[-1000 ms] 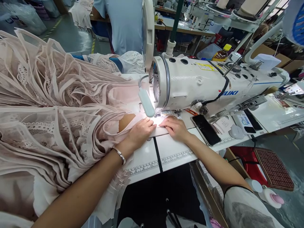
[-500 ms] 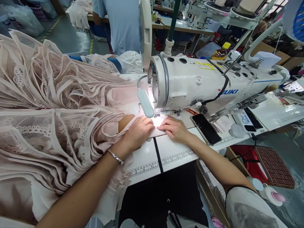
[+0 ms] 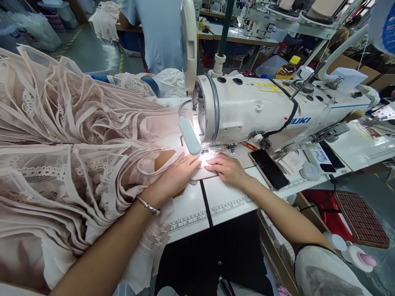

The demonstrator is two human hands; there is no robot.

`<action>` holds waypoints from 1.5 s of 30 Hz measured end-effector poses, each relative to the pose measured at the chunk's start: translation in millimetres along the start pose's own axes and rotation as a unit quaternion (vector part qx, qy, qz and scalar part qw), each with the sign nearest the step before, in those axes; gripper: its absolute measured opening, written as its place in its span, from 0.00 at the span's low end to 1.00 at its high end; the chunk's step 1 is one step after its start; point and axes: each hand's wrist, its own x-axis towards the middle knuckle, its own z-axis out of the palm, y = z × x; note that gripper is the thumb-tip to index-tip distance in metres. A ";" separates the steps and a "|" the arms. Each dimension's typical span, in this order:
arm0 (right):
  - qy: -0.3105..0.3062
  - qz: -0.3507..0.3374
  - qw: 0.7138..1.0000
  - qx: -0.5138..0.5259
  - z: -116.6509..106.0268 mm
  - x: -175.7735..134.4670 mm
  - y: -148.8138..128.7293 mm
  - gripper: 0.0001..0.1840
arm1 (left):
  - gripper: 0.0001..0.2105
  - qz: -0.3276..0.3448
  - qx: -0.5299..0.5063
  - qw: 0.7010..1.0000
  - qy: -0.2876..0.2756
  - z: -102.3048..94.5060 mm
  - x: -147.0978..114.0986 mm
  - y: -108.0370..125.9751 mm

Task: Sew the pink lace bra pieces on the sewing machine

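My left hand [image 3: 178,174] rests on pale pink fabric [image 3: 160,123] just left of the needle area, its fingers together and pressing the cloth's edge. My right hand [image 3: 228,170] is at the other side of the lit spot, fingers closed and bent, with the tips on the same cloth. Between the fingertips the glare washes out the detail. Over them stands the white sewing machine [image 3: 243,107], its presser foot close to my fingers. A small pale green lamp [image 3: 189,135] hangs in front of the needle and hides part of it.
Heaped pale pink lace-trimmed garments [image 3: 61,164] cover the left of the table. A black phone [image 3: 269,168] lies to the right, beside orange-handled snips [image 3: 248,145]. Rulers [image 3: 231,204] run along the table's front edge. A person in blue [image 3: 163,37] is beyond the machine.
My left hand has flattened slightly, its fingers stretching further along the cloth. The right hand keeps nearly the same place. The whole view has shifted a little.
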 end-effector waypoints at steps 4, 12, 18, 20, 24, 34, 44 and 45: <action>-0.008 -0.005 1.000 -0.006 -0.8 0.1 0.0 0.21 | 0.17 -0.009 0.013 1.000 -0.009 -0.3 0.0 -0.5; -0.021 0.016 0.999 -0.025 3.5 2.2 0.4 0.20 | 0.16 -0.038 0.029 0.999 -0.022 -0.5 6.0 -3.3; -0.071 0.056 0.996 -0.026 -1.1 9.1 -3.6 0.23 | 0.17 -0.055 0.018 0.998 -0.031 -3.2 10.7 -2.9; -0.085 0.071 0.994 -0.022 -2.5 11.8 -4.8 0.23 | 0.17 -0.056 0.013 0.998 -0.028 -3.7 11.8 -3.2; -0.121 0.105 0.987 -0.030 -3.8 17.0 -7.0 0.24 | 0.17 -0.064 0.010 0.998 -0.015 -5.1 14.4 -3.5; -0.128 0.089 0.986 -0.062 5.5 15.6 -5.9 0.31 | 0.12 -0.093 0.010 0.996 -0.005 -10.6 20.9 0.2; -0.123 0.100 0.986 -0.043 4.3 19.2 -6.6 0.25 | 0.13 -0.120 0.077 0.990 -0.004 -14.9 26.9 9.2; -0.124 0.105 0.986 -0.041 3.4 20.2 -7.9 0.25 | 0.13 -0.130 0.098 0.987 0.001 -14.4 27.3 12.3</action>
